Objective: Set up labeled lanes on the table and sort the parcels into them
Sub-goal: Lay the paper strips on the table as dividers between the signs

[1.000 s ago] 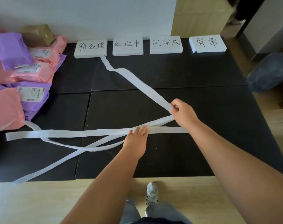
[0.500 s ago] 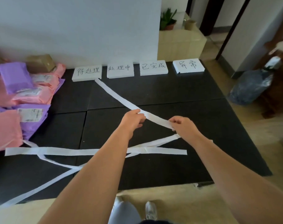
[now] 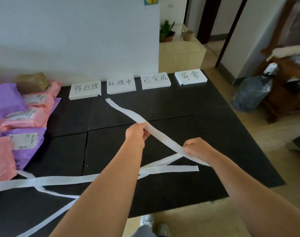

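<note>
A long white paper strip [image 3: 123,111] runs diagonally across the black table [image 3: 188,106], its far end lying just below the label cards. My left hand [image 3: 135,134] pinches it near the middle and my right hand [image 3: 196,148] grips it lower down, holding that stretch above the table. Four white label cards stand along the back edge: [image 3: 85,89], [image 3: 121,84], [image 3: 156,80], [image 3: 190,77]. Pink and purple parcels [image 3: 22,120] are piled at the left. Another white strip [image 3: 48,181] lies flat across the near part, crossed by more loose strips [image 3: 53,217].
A brown cardboard box [image 3: 32,82] sits behind the parcel pile. A large blue water bottle [image 3: 252,94] stands on the floor to the right, beside dark wooden furniture [image 3: 289,86]. A low beige cabinet [image 3: 180,55] with a potted plant is behind the table. My shoe [image 3: 146,221] is by the near edge.
My left hand left the flat strip and took hold of the diagonal strip. The strip's far end slid away from the first label card toward the second. The camera tilted up.
</note>
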### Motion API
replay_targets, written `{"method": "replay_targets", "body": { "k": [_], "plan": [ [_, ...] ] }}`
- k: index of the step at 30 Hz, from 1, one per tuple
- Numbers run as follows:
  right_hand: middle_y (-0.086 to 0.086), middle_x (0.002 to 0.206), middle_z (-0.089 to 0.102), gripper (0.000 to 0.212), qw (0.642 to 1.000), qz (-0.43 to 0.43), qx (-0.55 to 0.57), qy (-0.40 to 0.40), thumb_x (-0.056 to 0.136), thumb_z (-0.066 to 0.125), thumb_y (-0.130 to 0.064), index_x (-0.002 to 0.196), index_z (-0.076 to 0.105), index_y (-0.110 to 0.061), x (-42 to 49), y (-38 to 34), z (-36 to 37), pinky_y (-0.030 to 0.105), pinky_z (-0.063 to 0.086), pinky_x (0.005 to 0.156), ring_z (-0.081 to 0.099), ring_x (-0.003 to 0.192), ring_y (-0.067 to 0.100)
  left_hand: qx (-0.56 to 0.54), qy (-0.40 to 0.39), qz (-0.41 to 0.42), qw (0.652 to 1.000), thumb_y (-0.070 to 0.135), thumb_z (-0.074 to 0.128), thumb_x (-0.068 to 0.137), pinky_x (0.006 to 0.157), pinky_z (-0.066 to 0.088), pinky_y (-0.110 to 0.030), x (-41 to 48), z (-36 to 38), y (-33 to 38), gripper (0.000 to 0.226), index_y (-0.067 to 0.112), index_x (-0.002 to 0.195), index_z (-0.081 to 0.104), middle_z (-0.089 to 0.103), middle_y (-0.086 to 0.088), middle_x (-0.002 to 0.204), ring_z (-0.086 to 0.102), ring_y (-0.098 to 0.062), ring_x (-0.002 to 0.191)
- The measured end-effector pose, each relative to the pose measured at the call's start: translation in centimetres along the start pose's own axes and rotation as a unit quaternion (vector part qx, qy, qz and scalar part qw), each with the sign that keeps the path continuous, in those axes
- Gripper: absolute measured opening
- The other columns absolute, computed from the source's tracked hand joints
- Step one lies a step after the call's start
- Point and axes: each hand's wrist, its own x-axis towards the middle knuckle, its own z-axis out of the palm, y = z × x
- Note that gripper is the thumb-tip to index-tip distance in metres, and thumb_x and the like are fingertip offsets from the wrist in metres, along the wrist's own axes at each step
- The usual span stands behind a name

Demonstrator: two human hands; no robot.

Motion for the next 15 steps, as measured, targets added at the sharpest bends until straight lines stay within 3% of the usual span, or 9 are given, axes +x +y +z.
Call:
{"method": "replay_targets", "body": {
  "k": [3, 7, 10, 15],
  "plan": [
    [-0.003, 0.095, 0.07, 0.014, 0.999, -0.003, 0.034, -0.015, 0.096, 0.058, -0.013, 0.095, 0.064, -0.025, -0.1, -2.1, -0.9, 0.021, 0.051, 0.075, 0.066, 0.081, 0.004, -0.005, -0.054, 0.023, 0.998, 0.004, 0.069, 0.088, 0.068, 0.06, -0.033, 0.0, 0.2, 1.3, 0.022, 0.012, 0.108, 0.066, 0.072, -0.012, 0.101, 0.072, -0.021, 0.088],
    [-0.005, 0.094, 0.07, 0.005, 0.986, -0.061, 0.15, 0.04, 0.094, 0.065, -0.026, 0.098, 0.066, -0.026, -0.8, -4.6, -1.7, 0.03, 0.052, 0.085, 0.068, 0.087, 0.009, -0.008, -0.112, 0.041, 0.993, 0.001, 0.068, 0.088, 0.061, 0.06, -0.032, -0.6, 1.0, 2.1, 0.021, 0.01, 0.107, 0.067, 0.073, -0.013, 0.101, 0.074, -0.022, 0.086],
    [-0.005, 0.087, 0.07, 0.004, 0.979, -0.088, 0.171, 0.062, 0.095, 0.062, -0.025, 0.096, 0.066, -0.026, -1.0, -6.1, -2.5, 0.023, 0.05, 0.073, 0.068, 0.076, 0.007, -0.015, -0.134, 0.061, 0.989, 0.001, 0.067, 0.089, 0.062, 0.061, -0.03, -0.6, 1.5, 3.2, 0.022, 0.008, 0.109, 0.066, 0.073, -0.014, 0.103, 0.074, -0.023, 0.088],
    [0.005, 0.076, 0.064, 0.016, 0.981, 0.0, 0.174, 0.091, 0.097, 0.051, -0.016, 0.093, 0.066, -0.014, -0.2, -7.6, -3.3, 0.023, 0.048, 0.063, 0.057, 0.062, 0.013, -0.058, -0.122, 0.101, 0.986, 0.001, 0.065, 0.091, 0.069, 0.061, -0.03, 0.2, 1.2, 6.6, 0.014, 0.007, 0.104, 0.064, 0.073, -0.012, 0.095, 0.073, -0.018, 0.081]
  ]
}}
